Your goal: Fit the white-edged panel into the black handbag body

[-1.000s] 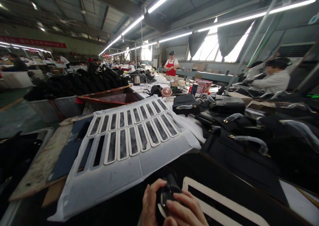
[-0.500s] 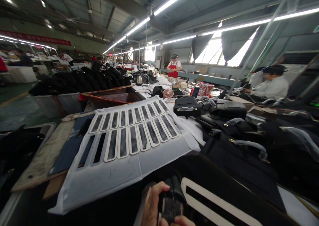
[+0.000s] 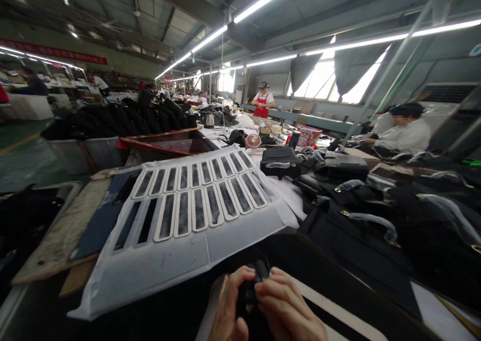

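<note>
Hands (image 3: 263,301) grip black piece (image 3: 251,286); banner (image 3: 52,54) txt illegible.

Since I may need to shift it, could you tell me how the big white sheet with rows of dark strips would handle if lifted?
The white sheet would probably flop: it looks thin and creased. Its strips appear loose and might slide off.

No text can be read. A red banner (image 3: 56,53) high on the far left wall carries a row of pale characters, too small and blurred to make out. A red printed box (image 3: 308,135) on the table (image 3: 263,155) farther back shows a busy pattern with no legible word. A small red sign (image 3: 166,81) hangs deep in the hall, also unreadable.
</note>
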Motion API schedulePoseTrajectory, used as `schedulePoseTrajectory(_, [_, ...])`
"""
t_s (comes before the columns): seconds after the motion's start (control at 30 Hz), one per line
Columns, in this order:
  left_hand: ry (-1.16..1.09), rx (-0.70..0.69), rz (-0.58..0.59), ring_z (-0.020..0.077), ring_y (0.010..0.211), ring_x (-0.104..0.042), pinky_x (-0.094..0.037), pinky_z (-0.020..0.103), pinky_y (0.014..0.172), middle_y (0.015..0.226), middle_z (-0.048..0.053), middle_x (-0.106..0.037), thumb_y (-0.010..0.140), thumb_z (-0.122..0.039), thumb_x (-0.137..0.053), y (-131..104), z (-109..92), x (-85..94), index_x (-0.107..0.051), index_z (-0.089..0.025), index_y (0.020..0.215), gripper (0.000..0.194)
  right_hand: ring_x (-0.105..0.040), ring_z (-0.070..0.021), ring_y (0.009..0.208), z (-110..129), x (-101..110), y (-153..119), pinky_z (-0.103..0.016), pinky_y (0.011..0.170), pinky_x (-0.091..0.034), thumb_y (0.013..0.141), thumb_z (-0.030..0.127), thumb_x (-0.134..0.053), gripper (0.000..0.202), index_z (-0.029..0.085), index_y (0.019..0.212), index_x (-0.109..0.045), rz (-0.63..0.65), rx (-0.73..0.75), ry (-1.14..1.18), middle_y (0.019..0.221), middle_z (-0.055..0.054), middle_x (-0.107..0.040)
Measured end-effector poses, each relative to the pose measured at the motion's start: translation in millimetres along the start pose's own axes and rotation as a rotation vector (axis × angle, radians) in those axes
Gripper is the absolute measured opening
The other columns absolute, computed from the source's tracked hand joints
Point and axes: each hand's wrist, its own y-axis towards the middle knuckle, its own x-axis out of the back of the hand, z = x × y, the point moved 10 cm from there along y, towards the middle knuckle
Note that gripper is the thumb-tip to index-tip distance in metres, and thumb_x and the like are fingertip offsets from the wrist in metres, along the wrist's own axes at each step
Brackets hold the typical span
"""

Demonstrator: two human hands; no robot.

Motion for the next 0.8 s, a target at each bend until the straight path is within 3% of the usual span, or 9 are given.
schedulePoseTrajectory(0.1, [0.009, 0.015, -0.004, 0.0288, 0.131, -0.051, -0.019, 0.055, 0.121, 0.137, 0.006, -0.06, 0.088, -0.071, -0.042, 1, 2, 1.8, -0.059, -0.032, 0.123, 0.055, -0.075, -0.0244, 0.089, -16, -2, 1, -0.037, 0.089, -0.062, 0.09, 0.014, -0.063, 0.014, 0.023, 0.094, -0.074, -0.055, -0.019, -0.012, 0.091, -0.003, -0.077])
schedulePoseTrajectory(0.17, [0.054, 0.031, -0.023, 0.027, 0.13, -0.052, -0.012, 0.057, 0.122, 0.135, 0.004, -0.062, 0.092, -0.063, -0.045, 1, 4, 4.5, -0.06, -0.033, 0.122, 0.045, -0.073, -0.0255, 0.095, -21, -6, -4, -0.035, 0.086, -0.063, 0.088, 0.013, -0.065, 0.016, 0.023, 0.096, -0.073, -0.087, -0.047, -0.01, 0.094, -0.004, -0.077])
schedulePoseTrajectory(0.43, [0.069, 0.106, -0.065, 0.0218, 0.131, -0.05, -0.028, 0.043, 0.12, 0.136, 0.003, -0.059, 0.096, -0.055, -0.044, -1, 17, 8.4, -0.058, -0.031, 0.126, 0.041, -0.068, -0.0233, 0.104, -30, -24, -10, -0.033, 0.089, -0.061, 0.086, 0.003, -0.061, 0.024, 0.022, 0.1, -0.068, -0.12, -0.205, 0.113, 0.096, -0.006, -0.074])
schedulePoseTrajectory(0.7, [0.11, 0.167, -0.117, 0.0255, 0.129, -0.054, -0.039, 0.042, 0.115, 0.133, 0.006, -0.062, 0.094, -0.057, -0.045, -3, 19, 14.0, -0.059, -0.026, 0.124, 0.046, -0.069, -0.0198, 0.092, -26, -20, 5, -0.026, 0.08, -0.061, 0.087, 0.008, -0.06, 0.019, 0.023, 0.088, -0.071, -0.228, -0.295, 0.189, 0.086, -0.003, -0.074])
schedulePoseTrajectory(0.8, [0.103, 0.204, -0.131, 0.0263, 0.128, -0.055, -0.04, 0.043, 0.114, 0.13, 0.006, -0.065, 0.093, -0.059, -0.045, -2, 21, 17.8, -0.061, -0.025, 0.122, 0.047, -0.071, -0.0211, 0.095, -43, -24, -8, -0.027, 0.084, -0.06, 0.089, 0.017, -0.064, 0.013, 0.024, 0.085, -0.074, -0.247, -0.459, 0.278, 0.092, -0.004, -0.075])
